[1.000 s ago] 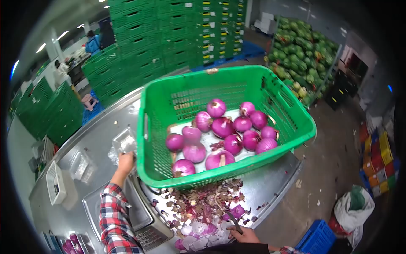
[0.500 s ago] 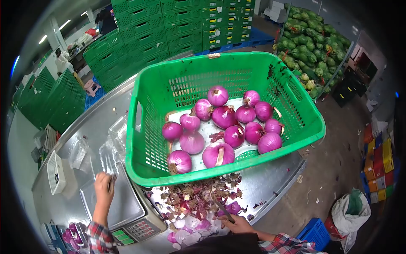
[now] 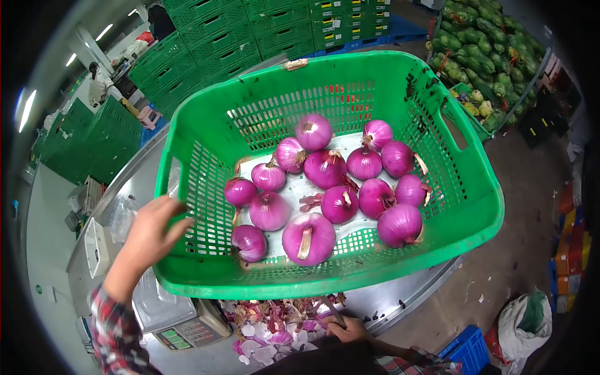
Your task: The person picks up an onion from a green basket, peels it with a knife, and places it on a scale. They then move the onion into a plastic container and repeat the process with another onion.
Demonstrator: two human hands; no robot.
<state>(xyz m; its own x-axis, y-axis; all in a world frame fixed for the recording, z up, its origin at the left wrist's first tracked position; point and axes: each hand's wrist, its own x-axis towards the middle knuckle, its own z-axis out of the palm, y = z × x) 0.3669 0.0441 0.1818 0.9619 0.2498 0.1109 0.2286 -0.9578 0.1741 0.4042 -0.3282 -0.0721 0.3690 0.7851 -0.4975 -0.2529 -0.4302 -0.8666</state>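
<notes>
A green plastic basket [image 3: 225, 278] holds several red onions [image 3: 270, 210] on a white sheet. Above its left rim hovers my left hand [image 3: 150, 237], thumb and fingers apart and nothing between them. Below the front rim, my right hand [image 3: 349, 330] is closed around the handle of a knife [image 3: 332, 308], whose blade points up and left. Loose onion skins [image 3: 275, 320] lie in a pile on the metal table, close to the knife. The basket's front wall hides part of this pile.
A digital scale [image 3: 194, 334] stands left of the peelings, with a white basket [image 3: 95, 249] beyond it. Stacked green crates [image 3: 219, 44] rise behind the table. A blue crate [image 3: 465, 350] and a white sack [image 3: 525, 331] stand on the floor at right.
My left hand has risen from over the scale to the basket's left rim, its fingers spreading. The basket appears larger and shifted as the view moves. My right hand keeps the knife.
</notes>
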